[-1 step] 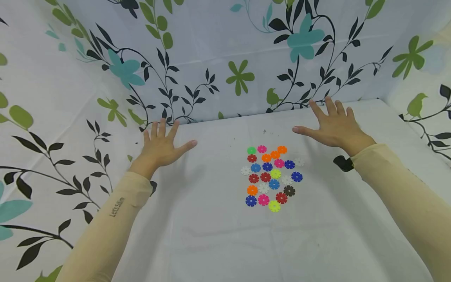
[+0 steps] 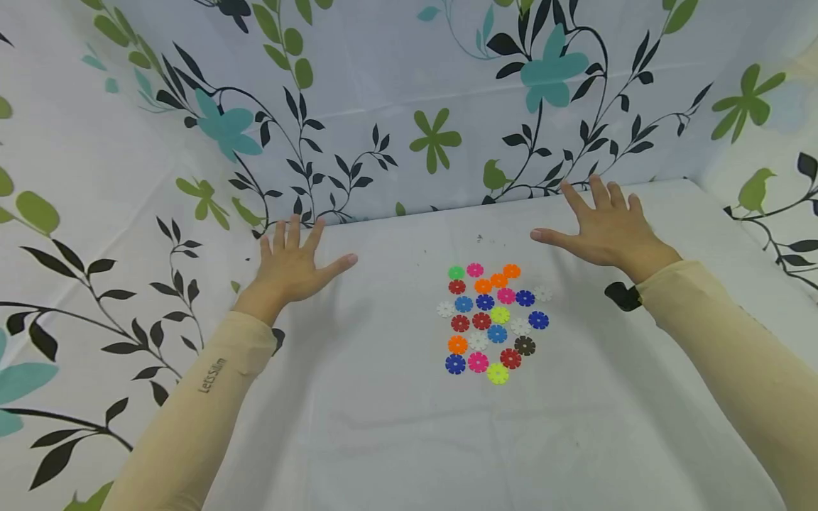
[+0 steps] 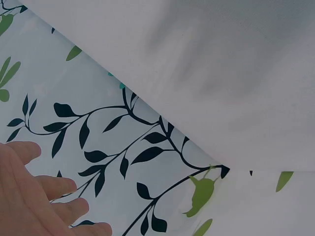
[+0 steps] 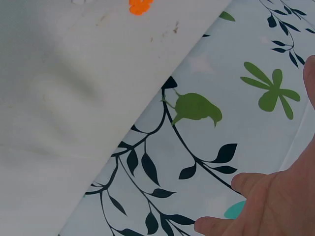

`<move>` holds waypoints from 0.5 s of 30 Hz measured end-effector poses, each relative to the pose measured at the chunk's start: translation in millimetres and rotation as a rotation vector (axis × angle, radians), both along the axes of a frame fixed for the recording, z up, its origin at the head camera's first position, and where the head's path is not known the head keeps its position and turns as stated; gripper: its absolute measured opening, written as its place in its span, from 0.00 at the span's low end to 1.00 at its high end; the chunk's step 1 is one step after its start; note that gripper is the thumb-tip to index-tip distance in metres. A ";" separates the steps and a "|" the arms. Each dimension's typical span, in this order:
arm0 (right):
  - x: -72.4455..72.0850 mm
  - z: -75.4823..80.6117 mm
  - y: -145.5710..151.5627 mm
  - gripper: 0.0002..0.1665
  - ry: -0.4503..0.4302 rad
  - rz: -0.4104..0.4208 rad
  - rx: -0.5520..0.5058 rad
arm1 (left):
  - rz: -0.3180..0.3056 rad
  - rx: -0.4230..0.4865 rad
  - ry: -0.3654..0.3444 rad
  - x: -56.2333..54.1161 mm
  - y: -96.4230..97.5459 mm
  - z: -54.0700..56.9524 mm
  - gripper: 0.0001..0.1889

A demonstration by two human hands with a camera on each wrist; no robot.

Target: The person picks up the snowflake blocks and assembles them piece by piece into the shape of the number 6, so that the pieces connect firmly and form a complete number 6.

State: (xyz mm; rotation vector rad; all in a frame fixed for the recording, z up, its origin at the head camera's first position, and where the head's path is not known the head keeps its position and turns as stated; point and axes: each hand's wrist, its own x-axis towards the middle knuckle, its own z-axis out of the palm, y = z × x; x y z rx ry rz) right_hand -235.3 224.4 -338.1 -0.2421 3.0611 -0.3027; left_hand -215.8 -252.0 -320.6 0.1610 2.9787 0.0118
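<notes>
Several small flower-shaped plastic discs lie flat in a loose cluster right of the middle in the head view, among them a green disc (image 2: pixel 456 272), a black disc (image 2: pixel 525 345) and a yellow disc (image 2: pixel 498 373). To the left of the cluster, my left hand (image 2: pixel 290 266) is held with its fingers spread and nothing in it. Beyond the cluster on the right, my right hand (image 2: pixel 607 231) is likewise spread and holds nothing. Neither hand touches a disc. An orange disc (image 4: pixel 141 6) shows at the top of the right wrist view.
A white cloth covers the table (image 2: pixel 383 440). Behind it hangs a curtain (image 2: pixel 371 64) printed with leaves, flowers and birds; similar cloth stands at both sides. Small dark specks (image 2: pixel 480 239) mark the table near its back edge.
</notes>
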 end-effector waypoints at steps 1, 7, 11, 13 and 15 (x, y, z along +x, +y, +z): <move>0.7 0.8 -0.4 0.67 -0.001 0.000 0.000 | 0.001 0.001 0.001 0.8 -0.9 -0.4 0.57; 6.0 4.5 -1.3 0.67 -0.003 -0.004 0.009 | -0.003 0.016 0.007 5.8 -3.6 -2.5 0.58; 9.3 7.6 -5.1 0.67 0.006 0.006 0.012 | -0.006 0.018 0.024 11.7 -4.1 3.2 0.57; 10.8 9.4 -8.4 0.66 0.014 0.016 0.008 | -0.001 0.020 0.031 14.8 -5.4 6.6 0.57; 12.7 11.2 -11.7 0.66 0.024 0.026 0.006 | 0.003 0.025 0.029 17.8 -6.8 8.7 0.57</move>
